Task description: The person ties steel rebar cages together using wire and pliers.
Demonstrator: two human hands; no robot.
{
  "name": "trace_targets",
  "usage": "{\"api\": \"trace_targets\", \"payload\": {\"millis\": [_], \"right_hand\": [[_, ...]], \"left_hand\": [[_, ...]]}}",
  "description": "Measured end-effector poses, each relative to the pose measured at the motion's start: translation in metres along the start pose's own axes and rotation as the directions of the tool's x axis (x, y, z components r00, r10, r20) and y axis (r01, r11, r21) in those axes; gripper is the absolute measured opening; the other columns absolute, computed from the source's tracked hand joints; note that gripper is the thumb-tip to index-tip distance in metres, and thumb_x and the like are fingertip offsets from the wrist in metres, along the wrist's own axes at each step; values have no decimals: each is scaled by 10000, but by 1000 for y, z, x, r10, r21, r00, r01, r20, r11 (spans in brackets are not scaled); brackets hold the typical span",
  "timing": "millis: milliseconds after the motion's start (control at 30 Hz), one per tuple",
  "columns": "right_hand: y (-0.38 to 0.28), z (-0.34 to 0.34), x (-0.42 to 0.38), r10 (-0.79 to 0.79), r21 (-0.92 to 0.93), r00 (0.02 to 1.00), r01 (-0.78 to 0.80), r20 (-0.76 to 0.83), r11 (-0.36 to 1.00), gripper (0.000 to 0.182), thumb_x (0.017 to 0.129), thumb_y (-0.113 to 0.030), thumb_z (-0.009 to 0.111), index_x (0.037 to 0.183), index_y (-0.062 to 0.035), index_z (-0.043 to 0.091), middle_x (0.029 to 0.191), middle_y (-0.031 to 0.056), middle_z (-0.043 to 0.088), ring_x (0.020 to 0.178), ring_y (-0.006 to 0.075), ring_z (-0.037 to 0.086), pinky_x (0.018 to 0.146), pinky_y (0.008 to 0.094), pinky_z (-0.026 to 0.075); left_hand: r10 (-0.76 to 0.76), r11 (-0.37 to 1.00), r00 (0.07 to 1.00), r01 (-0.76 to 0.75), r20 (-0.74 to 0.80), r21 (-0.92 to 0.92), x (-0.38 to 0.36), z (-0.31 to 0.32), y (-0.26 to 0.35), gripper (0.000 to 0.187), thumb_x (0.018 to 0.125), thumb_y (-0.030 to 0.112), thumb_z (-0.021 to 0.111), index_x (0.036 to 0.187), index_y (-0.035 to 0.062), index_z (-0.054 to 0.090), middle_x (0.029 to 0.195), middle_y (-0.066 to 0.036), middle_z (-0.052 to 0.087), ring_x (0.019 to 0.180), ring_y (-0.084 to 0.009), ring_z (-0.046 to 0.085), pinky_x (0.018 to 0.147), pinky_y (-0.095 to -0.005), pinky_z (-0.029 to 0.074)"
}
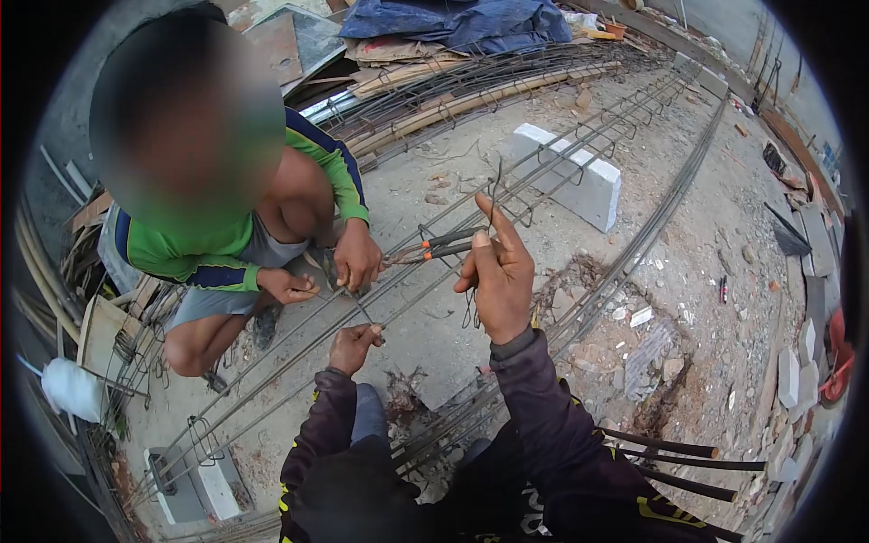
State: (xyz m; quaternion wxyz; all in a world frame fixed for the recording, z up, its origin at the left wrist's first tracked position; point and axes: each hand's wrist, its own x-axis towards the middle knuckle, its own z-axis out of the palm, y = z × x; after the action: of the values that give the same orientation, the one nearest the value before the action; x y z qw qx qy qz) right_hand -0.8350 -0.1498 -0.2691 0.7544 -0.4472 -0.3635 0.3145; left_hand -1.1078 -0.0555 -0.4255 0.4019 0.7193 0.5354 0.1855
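Note:
My right hand (503, 288) holds a pair of pincers (448, 246) with dark handles and orange bands, index finger raised. A thin bent tie wire (496, 185) stands up by that finger, and more wire loops hang below the hand. The pincers' jaws point left, over long steel rebars (308, 337). My left hand (354, 349) is closed, pinching the near end of a steel stirrup (358, 306) that crosses the bars. Across from me, a crouching co-worker's hand (358, 256) is at the stirrup's far end; the other hand (288, 284) is beside the bars.
White blocks (570, 176) prop the rebar cage at the far side, and another block (217, 484) lies near its lower left end. A separate rebar bundle (656, 222) runs along the right. Rubble (647, 362) and a blue tarp (453, 23) over stacked material lie around.

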Motion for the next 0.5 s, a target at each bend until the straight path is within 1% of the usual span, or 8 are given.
{"api": "trace_targets", "payload": {"millis": [67,133,200,267,333,433,500], "right_hand": [[3,1,0,-32,-43,999,32,4,999,423,1032,-180,441,1443,-80,435,634,-19,485,517,43,453,476,251,467],[4,2,1,-47,-21,999,47,-9,999,425,1035,-207,437,1437,-71,440,605,-24,472,501,40,450,471,231,446],[0,4,-1,-44,-5,999,44,-25,999,425,1033,-200,437,1432,-53,440,591,-24,465,492,37,445,473,207,427],[-5,9,-1,-18,-6,998,18,-52,1000,424,1030,-188,433,1430,-45,439,581,-24,457,477,38,436,479,205,417],[-7,8,-1,-13,-15,999,12,-31,1000,426,1027,-183,434,1428,-41,438,582,-23,462,473,37,431,478,206,415],[-8,13,-3,-27,-21,999,26,-24,999,426,1023,-175,436,1426,-36,439,584,-22,465,472,35,429,473,203,407],[-9,16,-4,-34,-21,999,33,-35,999,429,1021,-175,437,1425,-31,438,575,-24,457,475,36,431,471,197,402]], "left_hand": [[-25,999,1000,24,16,40,-1,-3,2,443,917,455,618,741,63,724,604,-33,614,579,-146,533,623,-350,437],[-64,998,997,63,46,18,0,-4,5,438,913,464,618,751,74,730,633,-40,629,608,-166,562,646,-363,452],[-68,997,996,69,50,-21,3,0,-3,460,931,439,615,739,31,706,636,-34,611,639,-126,536,674,-337,450],[-82,996,995,80,62,34,2,-4,1,474,933,463,606,760,36,716,681,-51,651,679,-141,579,725,-346,471],[-109,993,991,105,78,53,-1,-7,8,479,932,477,600,780,39,722,732,-64,678,696,-149,589,740,-348,475],[-87,996,994,87,68,0,2,-2,1,482,931,487,596,783,47,725,745,-71,681,706,-164,604,736,-352,476],[-83,997,995,82,55,5,1,-2,1,484,929,495,595,783,52,725,743,-72,680,707,-173,612,733,-354,476]]}}
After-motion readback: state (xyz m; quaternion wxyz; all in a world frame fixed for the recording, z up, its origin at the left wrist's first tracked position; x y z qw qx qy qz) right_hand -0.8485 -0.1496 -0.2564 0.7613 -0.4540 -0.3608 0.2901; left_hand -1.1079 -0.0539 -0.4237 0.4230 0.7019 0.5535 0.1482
